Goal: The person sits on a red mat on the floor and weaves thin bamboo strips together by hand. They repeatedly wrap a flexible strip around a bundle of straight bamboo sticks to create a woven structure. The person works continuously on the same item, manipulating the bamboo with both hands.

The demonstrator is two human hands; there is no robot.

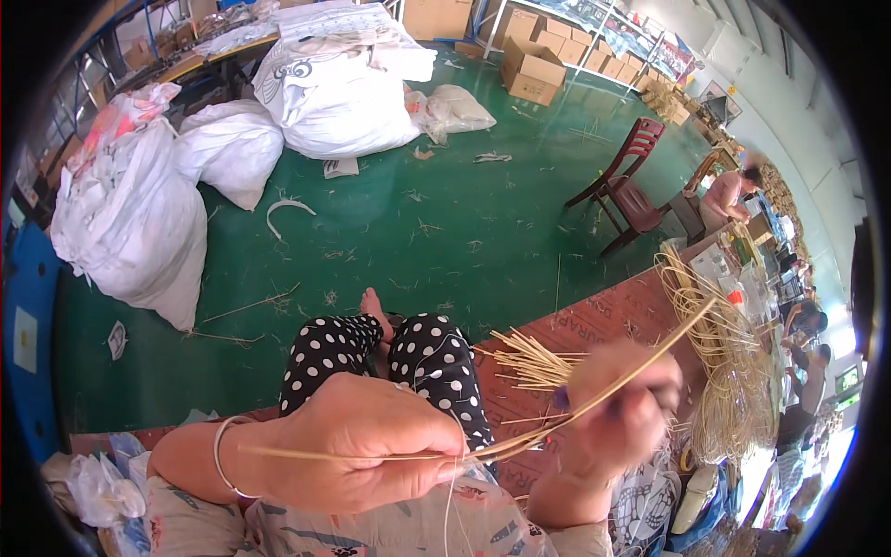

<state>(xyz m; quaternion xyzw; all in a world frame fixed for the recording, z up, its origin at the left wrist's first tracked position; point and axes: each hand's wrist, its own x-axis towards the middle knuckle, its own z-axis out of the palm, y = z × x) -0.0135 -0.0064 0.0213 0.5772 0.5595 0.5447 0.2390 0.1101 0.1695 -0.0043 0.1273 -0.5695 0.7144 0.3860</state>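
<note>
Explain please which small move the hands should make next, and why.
Perhaps the right hand should draw the thin thread snug around the pale strips: the left hand pinches them near where the thread crosses, and the thread's lower part hangs loose.

The strip (689, 320) is pale tan, the thread (447, 520) white. The trousers (327, 357) are black with white dots; the bracelet (218, 457) silver. The floor (501, 251) is green, the board (594, 316) reddish-brown, the chair (635, 204) dark red, the sacks (339, 107) white.

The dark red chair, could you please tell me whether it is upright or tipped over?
Upright: the chair stands with legs on the green floor, backrest above seat.
</note>
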